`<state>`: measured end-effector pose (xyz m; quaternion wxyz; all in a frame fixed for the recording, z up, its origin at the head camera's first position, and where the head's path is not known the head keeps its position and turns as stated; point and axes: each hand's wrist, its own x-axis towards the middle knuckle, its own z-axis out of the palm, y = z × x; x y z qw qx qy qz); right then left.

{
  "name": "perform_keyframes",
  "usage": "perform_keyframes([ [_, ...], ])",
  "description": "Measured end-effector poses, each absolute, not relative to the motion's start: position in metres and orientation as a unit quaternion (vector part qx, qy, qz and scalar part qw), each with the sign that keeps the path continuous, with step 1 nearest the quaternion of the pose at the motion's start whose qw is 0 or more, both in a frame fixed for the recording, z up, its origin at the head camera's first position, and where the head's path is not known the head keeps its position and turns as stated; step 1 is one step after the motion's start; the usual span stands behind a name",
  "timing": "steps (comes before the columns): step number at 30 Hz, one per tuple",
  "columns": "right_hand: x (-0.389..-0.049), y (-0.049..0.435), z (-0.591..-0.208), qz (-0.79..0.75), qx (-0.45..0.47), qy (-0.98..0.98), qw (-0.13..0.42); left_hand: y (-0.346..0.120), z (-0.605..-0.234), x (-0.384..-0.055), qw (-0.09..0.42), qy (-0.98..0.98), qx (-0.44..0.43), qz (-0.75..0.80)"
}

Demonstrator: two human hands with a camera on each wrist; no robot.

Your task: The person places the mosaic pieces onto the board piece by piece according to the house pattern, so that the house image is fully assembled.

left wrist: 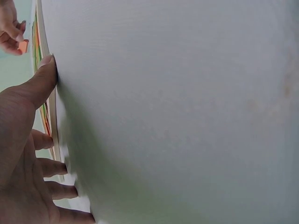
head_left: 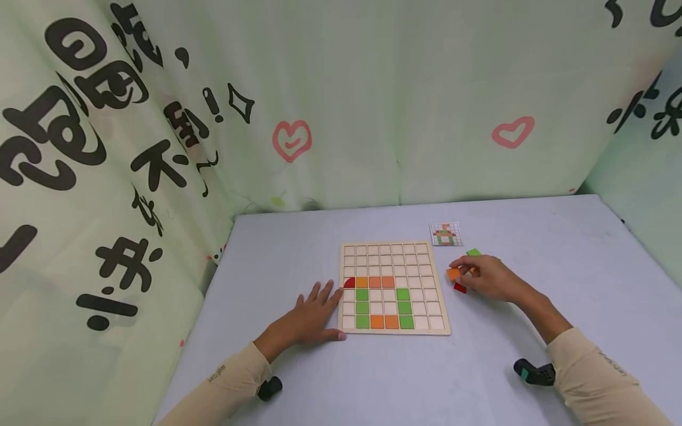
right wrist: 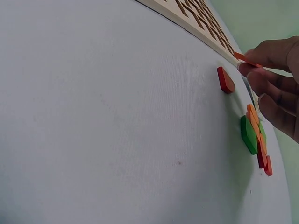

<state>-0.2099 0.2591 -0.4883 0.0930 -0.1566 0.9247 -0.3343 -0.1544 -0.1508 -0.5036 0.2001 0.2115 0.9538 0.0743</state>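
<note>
A wooden grid board (head_left: 388, 260) lies on the table, with a red rounded piece (head_left: 349, 283), green squares (head_left: 404, 307) and orange squares (head_left: 377, 322) set in its cells. My left hand (head_left: 309, 316) rests at the board's left side, fingers spread, thumb by the near corner; the left wrist view shows the thumb (left wrist: 44, 81) against the board's edge. Just right of the board, my right hand (head_left: 492, 278) pinches an orange square tile (head_left: 453, 274) between thumb and fingers. Below that hand lies a red piece (right wrist: 225, 80). Further loose tiles sit partly hidden behind the fingers.
A small printed pattern card (head_left: 446, 235) lies beyond the board's far right corner. Loose green (right wrist: 249, 135), orange and red tiles are clustered right of the board. Curtains (head_left: 399, 106) with black writing and pink hearts enclose the table (head_left: 298, 236) at the back and sides.
</note>
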Motion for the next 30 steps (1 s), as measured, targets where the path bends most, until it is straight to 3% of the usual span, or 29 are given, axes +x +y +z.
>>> perform_keyframes([
  [30,-0.206,0.228,-0.495,-0.382,-0.184,0.896,0.134,-0.149,-0.505,-0.155,0.193,0.957,0.207,0.067],
])
